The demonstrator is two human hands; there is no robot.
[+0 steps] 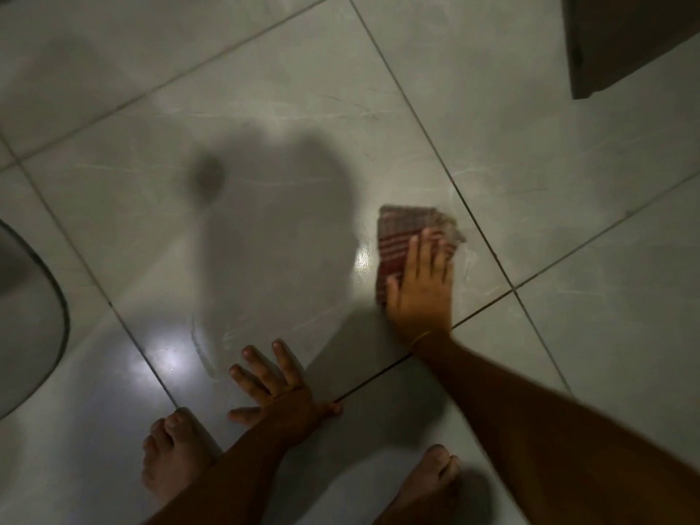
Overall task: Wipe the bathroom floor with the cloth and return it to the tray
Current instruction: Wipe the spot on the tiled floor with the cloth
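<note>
Head view shows the right hand (420, 282) pressed flat, fingers spread, on the red-striped folded cloth (407, 236), which lies on the pale grey tiled floor (568, 145) just beside a dark grout line. Its long axis runs ahead of the fingertips. The left hand (280, 388) braces open-fingered on the tile (no tray visible).

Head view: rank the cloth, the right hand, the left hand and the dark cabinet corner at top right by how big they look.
1. dark cabinet corner, cut off by the frame
2. right hand and left hand, too alike to rank
3. cloth, partly hidden under the right hand, so its full size is unsure
</note>
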